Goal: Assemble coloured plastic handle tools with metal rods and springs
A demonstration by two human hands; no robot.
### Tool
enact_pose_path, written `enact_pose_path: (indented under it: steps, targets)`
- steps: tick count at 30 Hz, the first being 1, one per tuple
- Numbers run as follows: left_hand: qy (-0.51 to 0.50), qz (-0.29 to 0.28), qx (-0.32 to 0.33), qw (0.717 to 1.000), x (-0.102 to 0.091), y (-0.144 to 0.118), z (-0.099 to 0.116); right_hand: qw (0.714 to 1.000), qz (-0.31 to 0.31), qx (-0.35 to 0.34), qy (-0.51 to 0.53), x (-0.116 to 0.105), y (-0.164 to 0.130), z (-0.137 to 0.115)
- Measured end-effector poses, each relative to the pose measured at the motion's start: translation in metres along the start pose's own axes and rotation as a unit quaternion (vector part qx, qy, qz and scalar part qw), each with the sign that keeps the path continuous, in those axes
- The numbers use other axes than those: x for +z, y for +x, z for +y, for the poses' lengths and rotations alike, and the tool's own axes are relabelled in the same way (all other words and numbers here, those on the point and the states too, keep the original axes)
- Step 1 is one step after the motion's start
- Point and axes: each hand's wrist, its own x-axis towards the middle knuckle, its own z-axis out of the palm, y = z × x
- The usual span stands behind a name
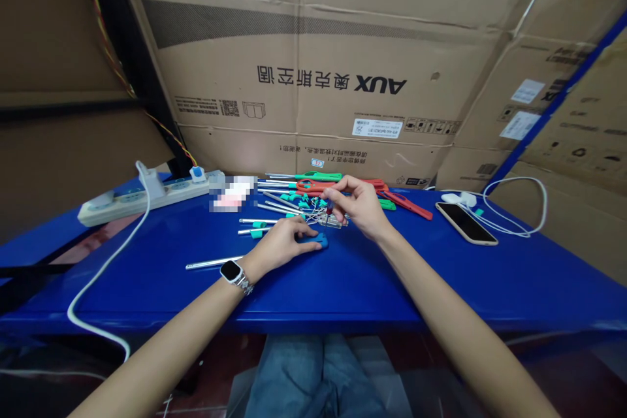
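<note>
My left hand point(285, 243) is closed on a blue plastic handle point(322, 241) low over the blue table point(416, 281). A metal tube point(210, 263) shows to the left of my wrist; whether it joins the handle is hidden. My right hand point(356, 204) pinches a small screwdriver point(330, 208) with a dark red grip, held upright, its shaft pointing down at the blue handle. Beyond my hands lie several metal tubes point(281, 208) with green plastic parts point(258, 229) and thin wires. Behind them are red point(406, 204) and green point(321, 176) long-nosed lighter handles.
A phone point(467, 223) lies at the right beside a white cable point(526, 232) and plug. On the left stands a white power strip point(151, 194) whose cable hangs over the front edge. A large cardboard sheet point(313, 32) walls off the back.
</note>
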Motion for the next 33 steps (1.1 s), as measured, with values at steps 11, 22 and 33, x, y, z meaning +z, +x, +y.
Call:
enact_pose_path:
  steps: [11, 22, 33]
  targets:
    - [0.021, -0.011, -0.006, 1.000, -0.001, 0.001, -0.002, 0.998, -0.025, -0.017, 0.048, 0.002, -0.004, 0.007]
    - [0.019, -0.010, -0.009, 1.000, -0.002, 0.001, -0.001, 0.998, 0.030, -0.003, 0.056, 0.006, 0.002, 0.008]
    - [0.016, -0.009, -0.003, 1.000, -0.001, 0.001, 0.001, 0.999, 0.000, 0.027, 0.044, -0.002, 0.003, 0.003]
